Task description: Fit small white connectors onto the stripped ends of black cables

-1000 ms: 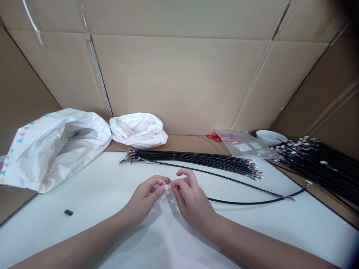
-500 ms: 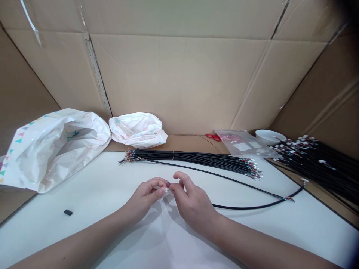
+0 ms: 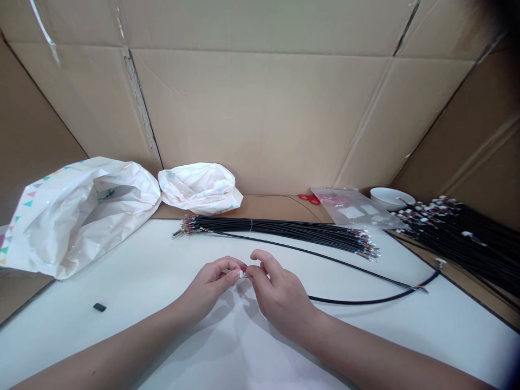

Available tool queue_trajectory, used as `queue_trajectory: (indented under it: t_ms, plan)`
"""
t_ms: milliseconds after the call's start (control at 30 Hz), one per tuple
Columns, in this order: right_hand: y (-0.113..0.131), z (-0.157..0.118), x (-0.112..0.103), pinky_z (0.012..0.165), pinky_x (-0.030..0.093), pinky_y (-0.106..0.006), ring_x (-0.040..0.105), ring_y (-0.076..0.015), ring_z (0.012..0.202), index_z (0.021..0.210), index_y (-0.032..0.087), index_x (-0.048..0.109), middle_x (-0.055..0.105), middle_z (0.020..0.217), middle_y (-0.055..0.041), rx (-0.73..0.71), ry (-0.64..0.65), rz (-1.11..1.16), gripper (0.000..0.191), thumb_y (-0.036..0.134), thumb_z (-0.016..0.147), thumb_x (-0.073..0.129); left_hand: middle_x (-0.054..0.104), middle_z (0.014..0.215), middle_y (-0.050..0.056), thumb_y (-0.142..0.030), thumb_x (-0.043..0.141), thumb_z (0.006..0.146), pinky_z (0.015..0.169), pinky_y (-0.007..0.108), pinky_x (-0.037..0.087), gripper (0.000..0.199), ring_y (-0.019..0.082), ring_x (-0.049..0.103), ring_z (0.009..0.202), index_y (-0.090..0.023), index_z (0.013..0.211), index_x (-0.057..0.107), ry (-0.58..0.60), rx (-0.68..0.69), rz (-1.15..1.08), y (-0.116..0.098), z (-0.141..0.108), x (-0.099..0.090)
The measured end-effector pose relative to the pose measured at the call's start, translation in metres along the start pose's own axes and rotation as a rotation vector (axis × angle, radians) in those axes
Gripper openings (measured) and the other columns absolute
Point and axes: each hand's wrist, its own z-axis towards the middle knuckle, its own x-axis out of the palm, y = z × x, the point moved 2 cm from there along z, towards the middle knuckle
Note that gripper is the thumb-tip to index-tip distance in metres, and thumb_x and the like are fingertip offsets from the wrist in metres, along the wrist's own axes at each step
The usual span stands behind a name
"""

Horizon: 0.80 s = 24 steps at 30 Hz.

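Left hand [image 3: 211, 281], right hand [image 3: 280, 292]: both bare, fingers [image 3: 268, 262] slim. Left forearm [image 3: 136, 337], right forearm [image 3: 365, 344]: bare to the frame edge, slender, smooth in outline, broadening away from the hands. Small dark spot [image 3: 94, 372] on left forearm, near the bottom edge.

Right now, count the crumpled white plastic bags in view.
2: a larger, gaping white bag printed with coloured triangles at far left, and a smaller white bag just right of it. Others may be hidden behind.

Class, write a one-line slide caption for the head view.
Left hand pinching a white connector, right hand close beside, bundled black cables behind.
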Motion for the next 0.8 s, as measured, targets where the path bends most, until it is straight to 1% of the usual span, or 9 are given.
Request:
queue_trajectory:
  t_ms: [200, 467, 633, 800]
  plan:
    - [0.0001, 0.0005, 0.001, 0.046, 0.033, -0.021, 0.051, -0.0113, 0.066, 0.079, 0.012, 0.055, 0.055, 0.094, -0.0103, 0.019, 0.03, 0.011, 0.02, 0.006, 0.083, 0.036, 0.056, 0.093, 0.006, -0.042, 0.046, 0.083, 0.077, 0.027, 0.036, 0.03, 0.018, 0.049, 0.086, -0.015, 0.087, 0.058, -0.022, -0.011, 0.059, -0.002, -0.0025, 0.0013]
    - [0.0001, -0.0013, 0.0029, 0.044, 0.034, -0.022, 0.052, -0.0121, 0.069, 0.081, 0.013, 0.055, 0.054, 0.095, -0.0101, 0.041, 0.075, 0.028, 0.02, 0.008, 0.084, 0.035, 0.057, 0.09, 0.005, -0.042, 0.045, 0.084, 0.075, 0.026, 0.037, 0.03, 0.016, 0.049, 0.083, -0.015, 0.087, 0.058, -0.023, -0.014, 0.073, -0.0011, -0.0015, 0.0007]
    - [0.0006, -0.0011, 0.0022, 0.044, 0.033, -0.022, 0.052, -0.0116, 0.067, 0.082, 0.011, 0.055, 0.054, 0.096, -0.0108, 0.038, 0.075, 0.021, 0.017, 0.007, 0.083, 0.038, 0.057, 0.088, 0.003, -0.043, 0.046, 0.084, 0.073, 0.025, 0.036, 0.03, 0.015, 0.049, 0.081, -0.016, 0.086, 0.058, -0.035, -0.02, 0.089, -0.0013, -0.0011, 0.0008]
    - [0.0004, -0.0009, 0.0018, 0.043, 0.034, -0.021, 0.05, -0.0105, 0.063, 0.08, 0.011, 0.055, 0.055, 0.095, -0.0105, 0.036, 0.072, 0.025, 0.018, 0.007, 0.083, 0.037, 0.056, 0.086, 0.003, -0.044, 0.046, 0.083, 0.07, 0.024, 0.036, 0.031, 0.015, 0.048, 0.079, -0.015, 0.085, 0.058, -0.04, -0.031, 0.106, -0.0018, -0.0015, 0.0018]
